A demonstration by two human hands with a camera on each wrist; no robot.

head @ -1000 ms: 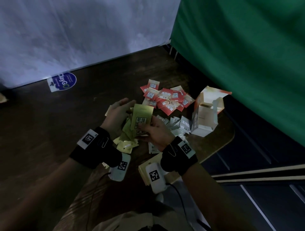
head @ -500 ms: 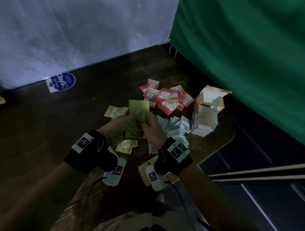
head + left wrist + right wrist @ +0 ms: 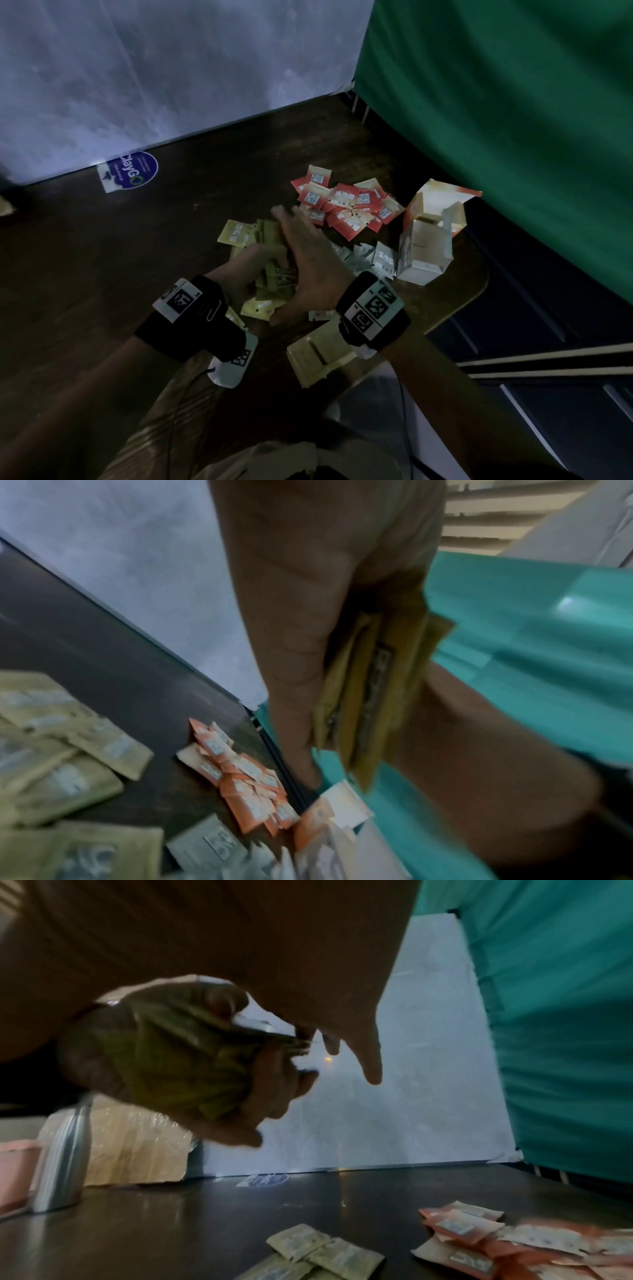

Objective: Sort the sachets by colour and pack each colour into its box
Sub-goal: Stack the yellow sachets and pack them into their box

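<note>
My left hand [image 3: 251,274] holds a stack of green sachets [image 3: 279,274] in a curled grip above the surface [image 3: 102,257]; my right hand [image 3: 310,263] lies flat against the stack, fingers straight. Red sachets [image 3: 346,205] lie toward the far right corner, beside an open box [image 3: 428,240].

Left hand [image 3: 253,270] curled, gripping — right hand [image 3: 308,260] flat against it.

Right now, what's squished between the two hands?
A stack of yellow-green sachets is sandwiched between the left hand and the right hand. The left wrist view shows it best.
</note>
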